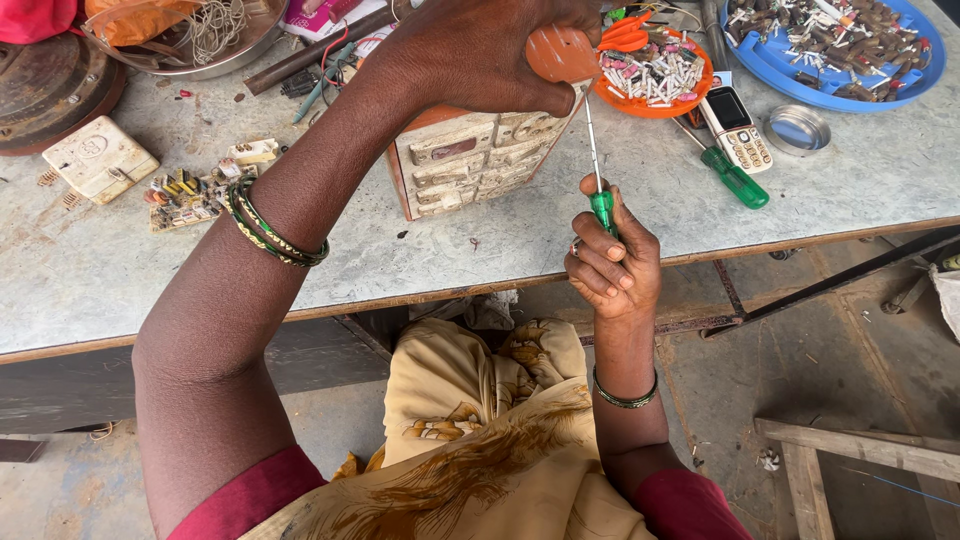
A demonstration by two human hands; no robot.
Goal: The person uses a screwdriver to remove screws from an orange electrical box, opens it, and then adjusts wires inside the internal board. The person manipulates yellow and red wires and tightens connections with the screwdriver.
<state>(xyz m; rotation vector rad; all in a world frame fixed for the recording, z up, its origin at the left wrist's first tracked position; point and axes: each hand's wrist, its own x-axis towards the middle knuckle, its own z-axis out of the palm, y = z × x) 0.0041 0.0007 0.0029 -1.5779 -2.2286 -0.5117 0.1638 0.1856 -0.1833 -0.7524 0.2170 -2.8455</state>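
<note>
Screwdriver [598,170] gripped in right hand [612,262], tip hidden beneath left hand [480,50] clasping orange part [560,55].

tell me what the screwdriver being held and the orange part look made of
Screwdriver: thin shiny shaft, likely steel, and a see-through green handle, likely plastic, held in the right hand. Orange part: smooth, matt, evenly coloured, probably moulded plastic, under the left hand.

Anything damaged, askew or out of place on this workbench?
Yes. The switchboard under the left hand stands tipped on its edge, not flat. A bare circuit board lies out of any casing at left. The right hand holds a green screwdriver against the switchboard.
</note>
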